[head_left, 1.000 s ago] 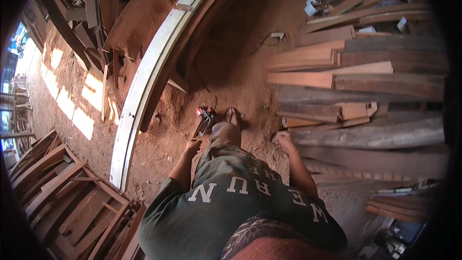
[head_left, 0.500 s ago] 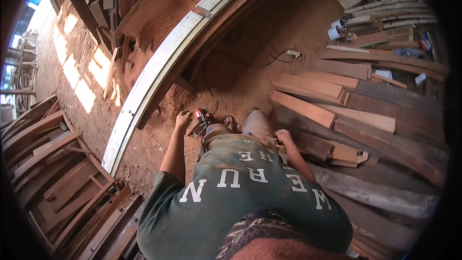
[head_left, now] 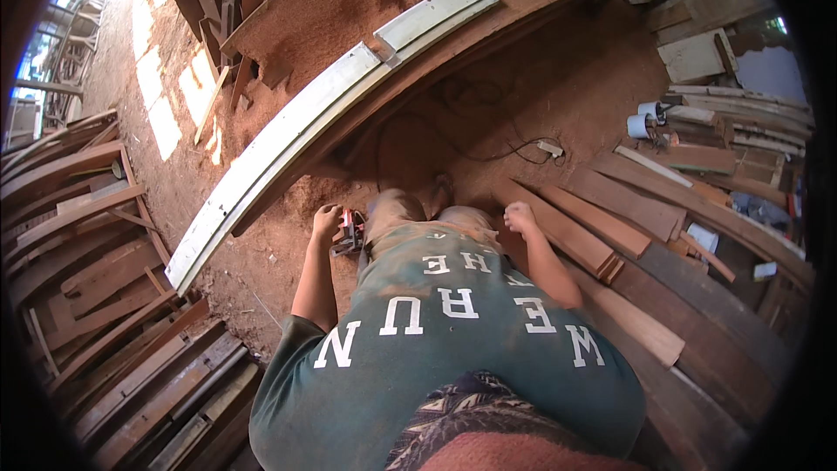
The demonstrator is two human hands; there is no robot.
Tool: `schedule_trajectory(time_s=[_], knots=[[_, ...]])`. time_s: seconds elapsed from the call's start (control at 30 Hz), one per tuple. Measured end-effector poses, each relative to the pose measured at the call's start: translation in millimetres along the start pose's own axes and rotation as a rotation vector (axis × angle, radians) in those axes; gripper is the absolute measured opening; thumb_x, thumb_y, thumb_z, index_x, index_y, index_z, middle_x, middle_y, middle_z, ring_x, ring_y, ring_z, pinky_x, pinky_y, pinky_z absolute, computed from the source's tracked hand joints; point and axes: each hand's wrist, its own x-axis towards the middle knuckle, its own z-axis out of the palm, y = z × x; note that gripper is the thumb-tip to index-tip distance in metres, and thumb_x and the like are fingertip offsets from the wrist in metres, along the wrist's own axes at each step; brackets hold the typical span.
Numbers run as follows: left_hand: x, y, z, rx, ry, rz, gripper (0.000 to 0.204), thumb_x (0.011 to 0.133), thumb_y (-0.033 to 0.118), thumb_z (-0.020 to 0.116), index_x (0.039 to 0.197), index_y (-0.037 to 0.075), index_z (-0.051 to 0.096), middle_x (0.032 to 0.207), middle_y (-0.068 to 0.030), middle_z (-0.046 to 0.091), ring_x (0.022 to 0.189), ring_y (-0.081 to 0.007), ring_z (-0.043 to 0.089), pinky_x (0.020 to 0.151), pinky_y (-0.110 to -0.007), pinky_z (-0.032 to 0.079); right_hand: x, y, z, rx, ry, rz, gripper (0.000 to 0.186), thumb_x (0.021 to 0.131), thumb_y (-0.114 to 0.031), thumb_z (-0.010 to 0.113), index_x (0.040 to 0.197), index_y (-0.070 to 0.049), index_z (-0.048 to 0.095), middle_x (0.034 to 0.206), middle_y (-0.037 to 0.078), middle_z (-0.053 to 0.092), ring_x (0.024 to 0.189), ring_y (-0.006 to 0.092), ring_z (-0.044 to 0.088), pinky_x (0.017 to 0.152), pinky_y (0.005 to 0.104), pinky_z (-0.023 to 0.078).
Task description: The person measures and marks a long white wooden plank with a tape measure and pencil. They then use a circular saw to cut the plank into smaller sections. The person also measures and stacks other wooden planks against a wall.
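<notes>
My left hand hangs in front of my left side, its fingers curled in with nothing showing in them. Close by its right side is a red and black power tool, partly hidden by my leg; whether they touch is unclear. Across my body, my right hand is raised in a loose fist, nothing seen in it. It lies nearest to the brown boards on the right. Ahead, a long curved white plank rests on a curved brown wooden piece.
Stacked curved wooden parts fill the left side. Dark planks spread over the right. A black cable runs over the brown floor to a white power strip. White cups stand at the far right.
My view has turned, so the white plank now lies flatter and the right-hand boards sit lower. My right hand has risen and moved forward. Around my left hand little differs.
</notes>
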Motion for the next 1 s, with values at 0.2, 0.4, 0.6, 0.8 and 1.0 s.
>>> schedule_trajectory(time_s=[0.2, 0.4, 0.6, 0.8, 1.0], knots=[[-10, 36, 38, -0.172, 0.013, -0.001, 0.042, 0.1, 0.029, 0.068, 0.135, 0.007, 0.064, 0.119, -0.0054, 0.073, 0.099, -0.0186, 0.073, 0.073, -0.031, 0.051, 107, -121, -51, -0.393, 0.082, -0.489, 0.017, 0.092, -0.017, 0.064, 0.095, -0.002, 0.071, 0.079, 0.007, 0.071, 0.065, 0.017, 0.068, 0.057, 0.0328, 0.054], [-8, 59, 34, -0.493, 0.071, -0.143, 0.043, 0.106, 0.028, 0.061, 0.143, 0.008, 0.055, 0.134, -0.0082, 0.068, 0.116, -0.0216, 0.069, 0.089, -0.036, 0.053, 110, -320, 19, -0.6, -0.015, -0.68, 0.036, 0.089, -0.028, 0.068, 0.117, -0.005, 0.072, 0.11, 0.022, 0.076, 0.11, 0.0374, 0.072, 0.097, 0.0464, 0.056], [30, 108, 47, -0.757, 0.048, -0.132, 0.05, 0.107, 0.028, 0.059, 0.151, 0.005, 0.047, 0.147, -0.0152, 0.061, 0.131, -0.0289, 0.063, 0.104, -0.04, 0.054, 104, -477, 125, -0.839, -0.201, -0.983, 0.041, 0.089, -0.024, 0.069, 0.122, 0.0, 0.068, 0.115, 0.025, 0.074, 0.113, 0.0411, 0.07, 0.099, 0.0479, 0.055], [58, 161, 54, -1.035, -0.04, -0.141, 0.054, 0.108, 0.03, 0.059, 0.153, 0.004, 0.045, 0.153, -0.0186, 0.056, 0.136, -0.0339, 0.058, 0.111, -0.046, 0.05, 114, -567, 202, -1.143, -0.241, -1.283, 0.063, 0.084, -0.029, 0.076, 0.138, -0.002, 0.058, 0.143, 0.024, 0.058, 0.136, 0.0423, 0.051, 0.115, 0.0514, 0.043], [73, 183, 60, -1.209, 0.02, -0.178, 0.044, 0.102, 0.035, 0.067, 0.139, 0.011, 0.061, 0.142, -0.0102, 0.066, 0.12, -0.0248, 0.066, 0.1, -0.043, 0.054, 134, -608, 255, -1.514, -0.532, -1.164, 0.078, 0.079, -0.04, 0.083, 0.142, -0.004, 0.056, 0.141, 0.024, 0.06, 0.133, 0.0414, 0.055, 0.113, 0.0487, 0.044]])
